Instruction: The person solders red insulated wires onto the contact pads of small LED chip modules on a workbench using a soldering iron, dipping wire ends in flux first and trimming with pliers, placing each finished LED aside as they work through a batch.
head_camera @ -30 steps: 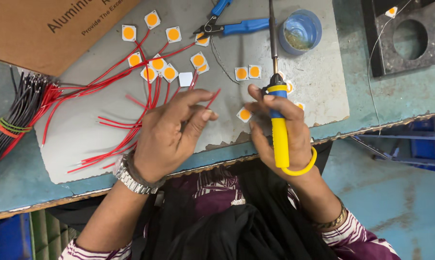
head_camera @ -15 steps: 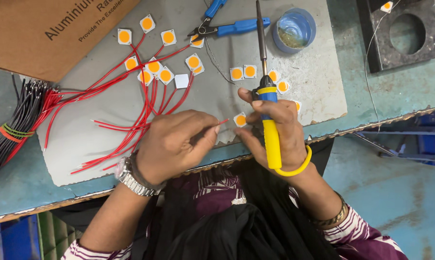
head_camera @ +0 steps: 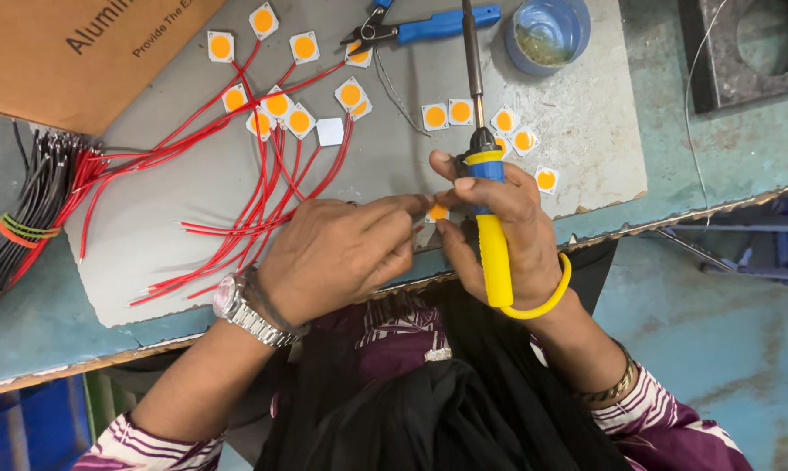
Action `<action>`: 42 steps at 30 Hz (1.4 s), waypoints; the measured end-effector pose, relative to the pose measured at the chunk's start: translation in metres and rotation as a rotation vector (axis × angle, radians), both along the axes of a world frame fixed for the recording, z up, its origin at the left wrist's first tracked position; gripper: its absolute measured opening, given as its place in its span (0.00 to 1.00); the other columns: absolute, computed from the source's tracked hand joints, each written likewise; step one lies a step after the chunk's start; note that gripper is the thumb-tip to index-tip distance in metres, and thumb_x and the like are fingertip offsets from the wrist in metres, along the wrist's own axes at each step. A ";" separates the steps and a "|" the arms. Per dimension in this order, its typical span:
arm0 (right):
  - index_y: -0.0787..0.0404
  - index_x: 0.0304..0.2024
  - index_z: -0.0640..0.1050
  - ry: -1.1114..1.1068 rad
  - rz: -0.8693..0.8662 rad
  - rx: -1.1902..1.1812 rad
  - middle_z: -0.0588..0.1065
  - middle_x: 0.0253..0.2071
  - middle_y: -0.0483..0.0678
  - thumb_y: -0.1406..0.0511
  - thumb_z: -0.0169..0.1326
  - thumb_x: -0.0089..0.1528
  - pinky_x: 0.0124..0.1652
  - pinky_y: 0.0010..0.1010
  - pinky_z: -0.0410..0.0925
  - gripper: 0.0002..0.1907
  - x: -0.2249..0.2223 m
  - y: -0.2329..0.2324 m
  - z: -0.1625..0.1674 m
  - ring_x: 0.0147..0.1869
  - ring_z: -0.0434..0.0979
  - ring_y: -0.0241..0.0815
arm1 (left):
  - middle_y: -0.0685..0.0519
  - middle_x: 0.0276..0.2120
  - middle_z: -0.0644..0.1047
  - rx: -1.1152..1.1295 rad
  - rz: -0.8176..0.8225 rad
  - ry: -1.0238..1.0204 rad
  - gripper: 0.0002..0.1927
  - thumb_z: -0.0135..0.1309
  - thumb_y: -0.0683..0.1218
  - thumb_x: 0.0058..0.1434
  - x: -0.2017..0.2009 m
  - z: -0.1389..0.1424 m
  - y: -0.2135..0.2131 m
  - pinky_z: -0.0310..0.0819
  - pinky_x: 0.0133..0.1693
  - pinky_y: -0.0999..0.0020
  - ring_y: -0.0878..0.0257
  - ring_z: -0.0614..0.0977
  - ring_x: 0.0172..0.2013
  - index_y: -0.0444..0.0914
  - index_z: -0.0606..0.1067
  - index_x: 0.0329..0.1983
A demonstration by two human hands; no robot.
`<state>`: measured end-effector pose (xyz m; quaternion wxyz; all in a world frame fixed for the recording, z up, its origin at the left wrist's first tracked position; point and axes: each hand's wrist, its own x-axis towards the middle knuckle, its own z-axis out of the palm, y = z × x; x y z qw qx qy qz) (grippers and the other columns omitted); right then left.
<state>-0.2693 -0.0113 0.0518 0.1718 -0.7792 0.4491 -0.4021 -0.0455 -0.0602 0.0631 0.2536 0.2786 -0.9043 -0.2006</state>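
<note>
- The fingers (head_camera: 394, 228) of the left hand (head_camera: 337, 253) are pinched shut on the end of a thin red wire (head_camera: 228, 228), right at the front edge of the table (head_camera: 699, 166).
- The right hand (head_camera: 503, 222) is wrapped tight around the yellow handle of a soldering iron (head_camera: 490, 218). Its thumb and first finger also hold a small square chip (head_camera: 438, 212) with an orange middle.
- The two hands touch each other at the chip, where the wire end meets it.
- The metal tip of the soldering iron points up and away, toward the far edge of the table.
- A yellow loop hangs from the handle, by the right wrist.
- The left wrist wears a silver watch (head_camera: 237, 307).
- The hands work over a grey mat (head_camera: 586, 131) that lies on the table.
- More square chips (head_camera: 459, 112) lie on the mat just past the right hand.
- To the left of the hands, many red wires (head_camera: 263, 174) fan out, each one joined to a chip.
- Blue pliers (head_camera: 429, 24) lie near the far edge, and a small blue cup (head_camera: 546, 35) sits beside them.
- A bunch of black and red wires (head_camera: 28, 218) lies at the left edge.
- A brown cardboard box (head_camera: 71, 52) sits in the far left corner.
</note>
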 end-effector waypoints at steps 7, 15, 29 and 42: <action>0.64 0.64 0.61 -0.315 -0.070 0.186 0.74 0.61 0.64 0.78 0.55 0.68 0.55 0.33 0.77 0.25 -0.001 0.011 -0.012 0.55 0.84 0.48 | 0.55 0.45 0.81 -0.058 0.049 -0.030 0.09 0.59 0.44 0.62 -0.002 0.000 -0.001 0.73 0.28 0.61 0.58 0.81 0.26 0.38 0.75 0.44; 0.72 0.61 0.68 -0.343 -0.237 0.009 0.76 0.47 0.60 0.61 0.53 0.74 0.46 0.31 0.79 0.22 -0.046 0.039 0.000 0.44 0.82 0.50 | 0.55 0.46 0.80 -0.092 0.031 -0.002 0.10 0.58 0.44 0.62 -0.001 -0.005 -0.003 0.74 0.30 0.62 0.58 0.80 0.27 0.36 0.74 0.44; 0.72 0.39 0.72 -0.553 -0.331 0.072 0.70 0.24 0.51 0.64 0.60 0.63 0.26 0.20 0.61 0.16 -0.063 0.053 0.026 0.23 0.65 0.35 | 0.56 0.48 0.78 -0.129 0.023 -0.035 0.10 0.59 0.46 0.61 -0.002 -0.010 -0.002 0.74 0.32 0.61 0.59 0.81 0.28 0.37 0.73 0.40; 0.70 0.42 0.78 -0.398 -0.335 0.156 0.77 0.34 0.53 0.59 0.66 0.68 0.35 0.18 0.66 0.19 -0.051 0.055 0.037 0.30 0.74 0.33 | 0.55 0.48 0.79 -0.126 0.017 -0.051 0.11 0.59 0.47 0.59 -0.001 -0.010 -0.002 0.74 0.31 0.61 0.59 0.81 0.27 0.36 0.74 0.41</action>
